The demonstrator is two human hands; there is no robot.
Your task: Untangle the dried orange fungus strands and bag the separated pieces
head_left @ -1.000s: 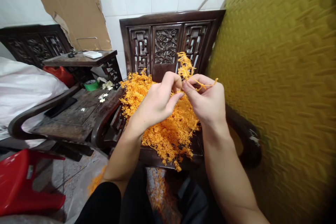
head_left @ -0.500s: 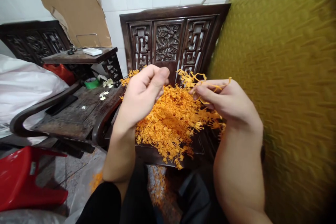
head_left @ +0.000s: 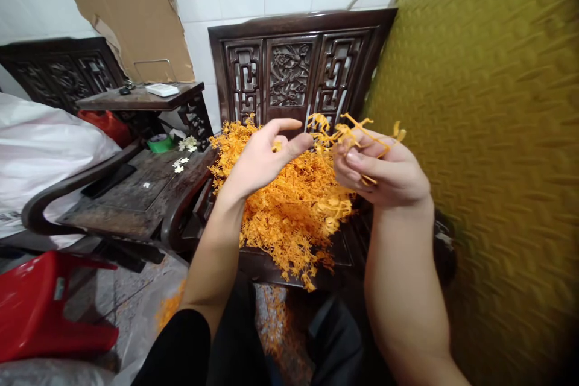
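A: What is held?
B: An orange sprig (head_left: 357,136) is pinched in the right hand (head_left: 389,172), above an orange heap (head_left: 289,217) spread on the seat of a carved dark chair (head_left: 294,23).

A: And the left hand (head_left: 265,163)?
B: It is held open beside the sprig, thumb and forefinger parted.

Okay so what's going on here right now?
Someone is working with orange plastic-looking sprigs. Their right hand pinches a few loose orange sprigs, while the left hand is spread open beside them, thumb and index finger apart. Below both hands, a big orange heap sits on the seat of a dark carved wooden chair.
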